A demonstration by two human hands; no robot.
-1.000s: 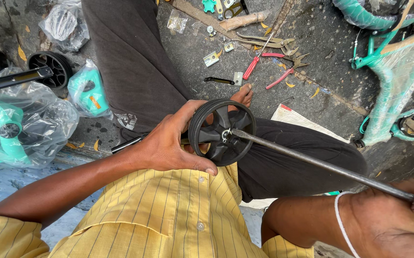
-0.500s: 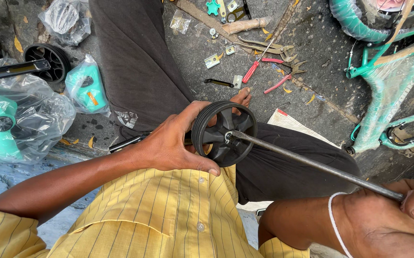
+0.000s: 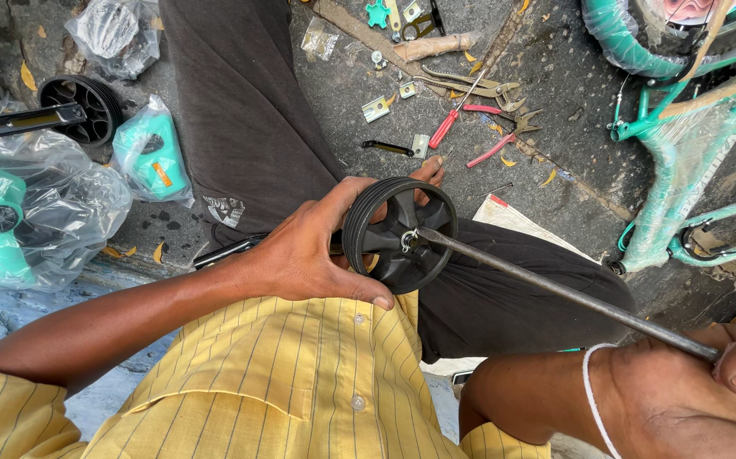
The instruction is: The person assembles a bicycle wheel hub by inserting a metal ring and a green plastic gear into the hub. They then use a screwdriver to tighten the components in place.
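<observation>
My left hand grips a small black plastic wheel by its rim, holding it over my lap. A long thin metal rod runs from the wheel's hub down to the lower right. There my right hand holds the rod's other end between thumb and fingers; a white band circles that wrist. My dark trousers lie under the wheel, and a yellow striped shirt fills the lower frame.
Red-handled pliers, spanners and small metal brackets lie on the ground ahead. A teal bicycle frame wrapped in plastic stands at right. Bagged teal parts and another black wheel lie at left.
The wheel and rod stay in the same grip; the view has shifted slightly, and my right hand sits a little lower in the frame.
</observation>
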